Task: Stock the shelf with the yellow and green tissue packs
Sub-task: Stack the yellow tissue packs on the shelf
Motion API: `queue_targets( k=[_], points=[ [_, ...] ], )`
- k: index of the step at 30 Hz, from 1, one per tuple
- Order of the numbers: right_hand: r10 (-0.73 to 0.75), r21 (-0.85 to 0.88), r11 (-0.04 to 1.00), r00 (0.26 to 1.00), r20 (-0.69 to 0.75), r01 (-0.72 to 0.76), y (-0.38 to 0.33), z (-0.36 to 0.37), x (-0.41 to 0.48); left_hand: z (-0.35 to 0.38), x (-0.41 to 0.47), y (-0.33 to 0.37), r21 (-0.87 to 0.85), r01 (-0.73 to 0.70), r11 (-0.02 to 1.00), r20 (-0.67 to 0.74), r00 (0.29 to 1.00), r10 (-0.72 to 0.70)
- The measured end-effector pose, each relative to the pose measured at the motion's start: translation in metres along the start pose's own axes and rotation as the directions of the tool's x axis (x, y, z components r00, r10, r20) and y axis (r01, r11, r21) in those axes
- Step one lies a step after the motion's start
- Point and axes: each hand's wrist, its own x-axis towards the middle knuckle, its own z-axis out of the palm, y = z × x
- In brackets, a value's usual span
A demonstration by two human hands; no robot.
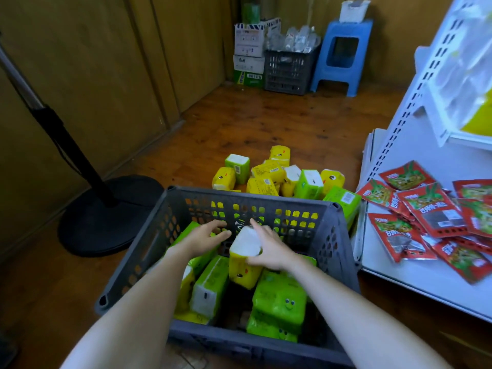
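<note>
Head view, looking down into a stockroom corner.

1. Grey plastic crate (247, 193), slotted walls, standing on the wooden floor (266, 123) directly below the camera. It holds loose tissue packs, green and yellow, lying at mixed angles.
2. Yellow tissue pack (243, 272), duck-face print, inside the crate near its middle, tilted with the white open end uppermost. Its lower end is among the other packs.
3. Right hand (271, 251): fingers and thumb are curled round the upper white end of the yellow tissue pack, gripping it.
4. Left hand (207, 235): fingers are loosely extended and spread, holding nothing, over the left part of the crate above a green pack. Whether it touches that pack cannot be told.
5. Green tissue packs (282, 302), smiling-face print, stacked in the crate's near right corner.
6. Heap of tissue packs (263, 185), yellow and green, on the floor just beyond the crate's far wall, beside the shelf foot.
7. White metal shelf (386, 265) at right, with a perforated upright. Its lowest board carries scattered red snack sachets (426, 209), overlapping one another.
8. Black pedestal stand base (106, 217) on the floor at left.
9. Far corner: stacked cartons (249, 41), a dark basket of clear bottles (288, 73), and a blue plastic stool (346, 26), side by side.
</note>
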Motion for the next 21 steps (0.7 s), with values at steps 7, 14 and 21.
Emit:
queue_targets(
  k=[7, 14, 21],
  points=[
    [0.022, 0.356, 0.932, 0.975, -0.223, 0.06, -0.021, -0.022, -0.005, 0.0, 0.001, 0.043, -0.333, 0.08, 0.94, 0.102, 0.994, -0.048],
    [-0.07, 0.307, 0.936, 0.945, -0.32, 0.173, -0.037, -0.02, -0.005, -0.008, 0.0, 0.04, -0.454, 0.024, 0.891, 0.025, 1.0, -0.014],
    [-0.066, 0.375, 0.91, 0.955, -0.288, 0.176, -0.036, -0.027, -0.007, -0.012, -0.006, 0.037, -0.519, -0.067, 0.852, -0.024, 0.998, 0.064]
  ],
)
